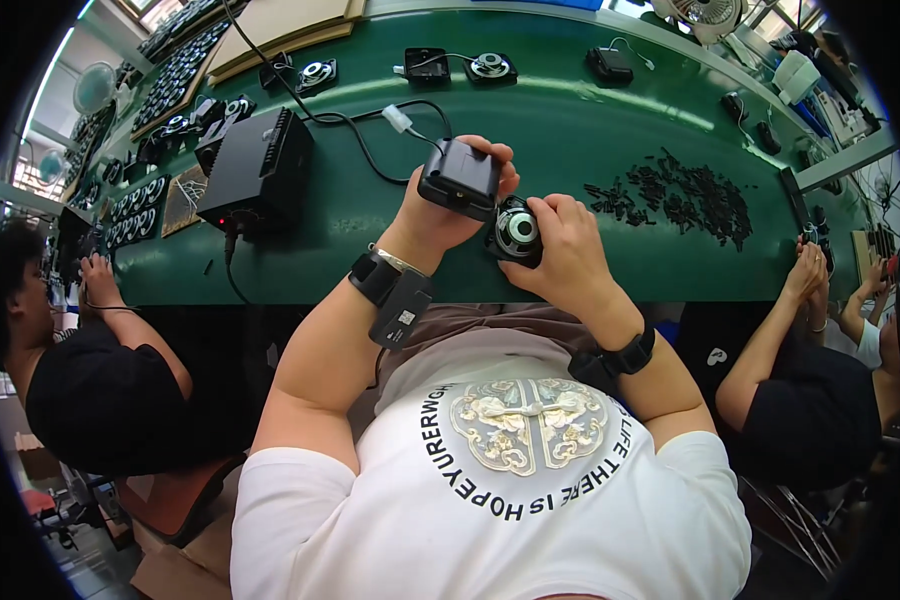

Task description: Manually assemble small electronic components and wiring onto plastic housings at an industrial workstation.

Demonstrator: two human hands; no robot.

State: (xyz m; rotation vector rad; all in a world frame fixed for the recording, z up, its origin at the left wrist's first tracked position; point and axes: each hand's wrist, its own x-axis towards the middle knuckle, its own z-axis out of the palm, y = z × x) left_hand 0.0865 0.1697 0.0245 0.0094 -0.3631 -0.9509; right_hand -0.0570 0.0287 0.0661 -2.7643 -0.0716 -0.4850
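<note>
My left hand (pixel 425 218) is closed around a black plastic box-shaped housing (pixel 457 178), held tilted above the green table (pixel 370 270). A thin cable with a white connector (pixel 397 119) hangs off behind the housing. To its right, my right hand (pixel 570 245) grips a small speaker (pixel 518 230) by its edge, with the round silver magnet side showing. The speaker is held close beside the housing's lower right corner; whether the two touch, I cannot tell.
At left stands a black powered unit (pixel 258 170) with a red light and cables. A pile of small black strips (pixel 685 195) lies right. Farther back are an opened housing (pixel 427 66), a speaker (pixel 490 66) and a closed housing (pixel 610 65). Co-workers sit on both sides.
</note>
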